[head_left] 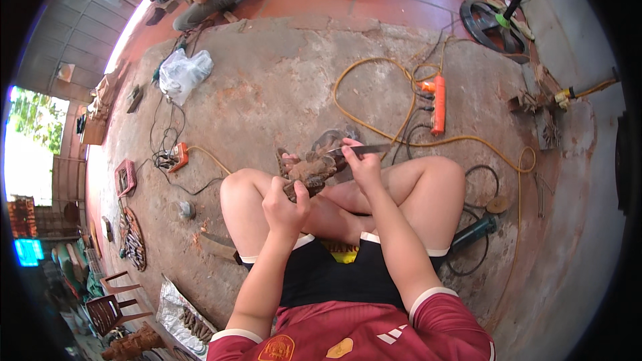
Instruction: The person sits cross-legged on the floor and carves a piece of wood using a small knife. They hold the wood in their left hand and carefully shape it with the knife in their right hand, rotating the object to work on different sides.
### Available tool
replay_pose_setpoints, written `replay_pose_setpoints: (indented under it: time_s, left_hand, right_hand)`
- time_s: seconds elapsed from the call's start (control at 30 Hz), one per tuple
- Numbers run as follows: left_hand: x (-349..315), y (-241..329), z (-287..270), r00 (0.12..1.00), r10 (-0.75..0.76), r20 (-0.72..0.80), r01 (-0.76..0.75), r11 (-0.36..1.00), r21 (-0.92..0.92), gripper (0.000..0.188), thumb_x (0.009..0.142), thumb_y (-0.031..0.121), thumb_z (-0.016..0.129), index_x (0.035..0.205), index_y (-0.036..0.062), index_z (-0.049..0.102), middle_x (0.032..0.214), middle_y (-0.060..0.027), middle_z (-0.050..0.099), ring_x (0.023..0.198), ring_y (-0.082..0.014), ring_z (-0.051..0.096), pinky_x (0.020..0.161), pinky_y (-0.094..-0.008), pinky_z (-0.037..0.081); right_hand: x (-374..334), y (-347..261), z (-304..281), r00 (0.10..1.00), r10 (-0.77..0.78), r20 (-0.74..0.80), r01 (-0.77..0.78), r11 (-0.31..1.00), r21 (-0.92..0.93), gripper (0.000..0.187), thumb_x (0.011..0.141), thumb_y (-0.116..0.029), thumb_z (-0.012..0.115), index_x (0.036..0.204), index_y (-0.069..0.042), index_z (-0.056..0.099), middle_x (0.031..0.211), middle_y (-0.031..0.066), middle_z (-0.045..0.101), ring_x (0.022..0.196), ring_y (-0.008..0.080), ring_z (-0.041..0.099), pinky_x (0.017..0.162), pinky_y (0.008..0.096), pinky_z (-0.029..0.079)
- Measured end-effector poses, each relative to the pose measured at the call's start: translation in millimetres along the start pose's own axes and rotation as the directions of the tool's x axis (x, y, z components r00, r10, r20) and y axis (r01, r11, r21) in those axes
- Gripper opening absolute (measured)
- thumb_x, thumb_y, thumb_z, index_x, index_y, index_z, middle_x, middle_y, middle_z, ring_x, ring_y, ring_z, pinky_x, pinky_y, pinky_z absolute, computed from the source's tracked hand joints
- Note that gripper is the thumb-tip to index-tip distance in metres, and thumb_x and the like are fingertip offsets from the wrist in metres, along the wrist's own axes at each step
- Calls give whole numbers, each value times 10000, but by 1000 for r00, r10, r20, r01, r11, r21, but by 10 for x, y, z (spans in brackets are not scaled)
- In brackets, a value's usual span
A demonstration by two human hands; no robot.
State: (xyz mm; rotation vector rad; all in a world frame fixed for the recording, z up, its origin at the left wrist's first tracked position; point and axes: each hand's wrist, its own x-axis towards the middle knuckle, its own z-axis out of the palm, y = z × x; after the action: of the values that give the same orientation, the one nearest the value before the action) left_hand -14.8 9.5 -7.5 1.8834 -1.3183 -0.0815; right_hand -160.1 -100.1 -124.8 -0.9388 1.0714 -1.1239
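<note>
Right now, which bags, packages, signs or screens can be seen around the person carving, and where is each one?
White plastic bag: crumpled, on the floor, far upper left.
Silvery foil sheet: lower left, holding dark carved pieces.
Signs or screens: none clearly visible.

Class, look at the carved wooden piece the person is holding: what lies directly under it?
Under the carving are the person's crossed bare legs, with the left hand gripping its lower end. The floor beneath the legs is covered, and the carving's underside cannot be seen.
</note>
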Motion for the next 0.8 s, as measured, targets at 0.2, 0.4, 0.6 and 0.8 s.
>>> replay_pose_setpoints:
  time_s: [0.2,0.4,0.6,0.8]
  left_hand:
    - [13,53,-19,1000,20,24,-20,1000,1,178,811,151,671,828,3,573,710,-216,630,661,-397,651,597,-438,532]
    - [-37,-12,-24,999,38,10,-38,999,39,201,808,169,671,832,0,564,690,-219,613,643,-392,640,586,-436,525]
    - [-3,-19,-20,1000,-9,-10,9,1000,-2,175,825,159,665,845,0,594,698,-216,628,644,-391,653,595,-432,533]
    - [15,-103,-81,995,-97,21,99,991,-90,156,867,130,641,867,-21,603,713,-218,651,652,-365,676,601,-409,541]
  right_hand:
    - [64,153,-4,983,-93,-156,85,994,-62,340,914,-235,720,1150,7,690,977,57,716,854,98,635,770,261,518]
    - [-123,105,34,997,-62,-47,60,997,-52,408,894,-259,747,1186,16,671,975,49,711,828,83,619,745,243,504]
    - [-28,75,62,970,-137,-200,143,990,14,419,908,-245,736,1179,65,663,1021,75,704,894,95,629,803,251,514]
    - [-97,154,78,1000,-27,-15,27,1000,14,423,897,-260,748,1202,24,672,955,43,723,819,71,619,734,236,513]
